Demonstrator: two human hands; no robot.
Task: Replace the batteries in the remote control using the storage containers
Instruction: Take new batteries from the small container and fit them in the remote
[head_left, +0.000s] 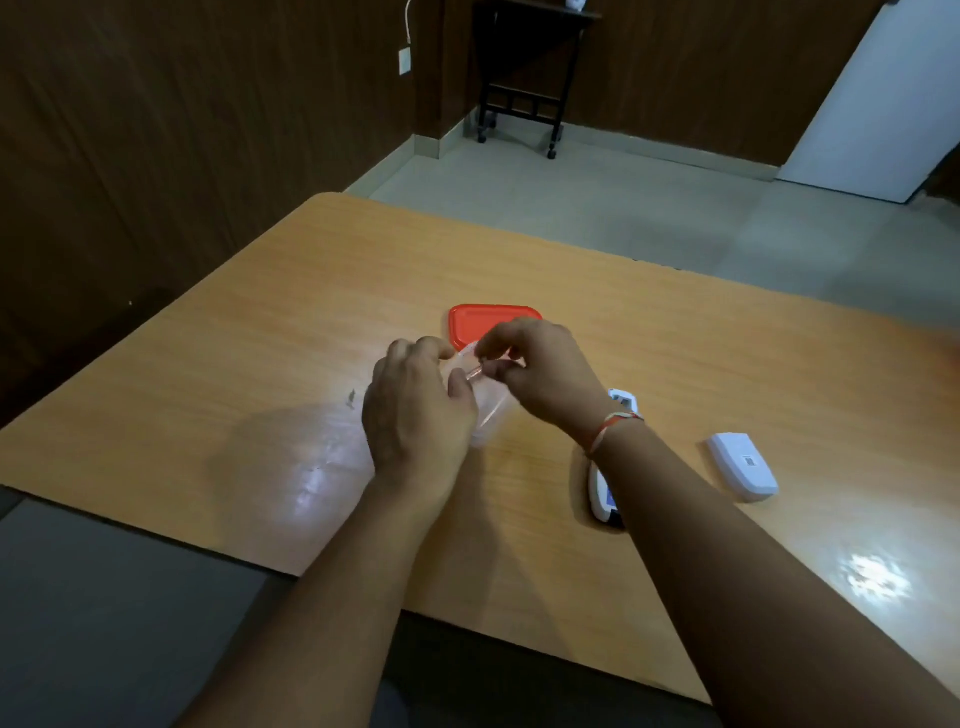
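Left hand (415, 410) curls round a clear plastic container (485, 410), steadying it on the table (260, 364). Right hand (540, 374) pinches a small thin item at the container's mouth, probably a battery; too blurred to confirm.

Risk: a loose pinch drops it and it rolls along the table; a tipped container spills whatever it holds.

Count, left to right from the container: one container, one red lid (483, 319) just behind it, one remote control (605, 493) to its right and partly under the right forearm, one white battery cover (744, 466) farther right.
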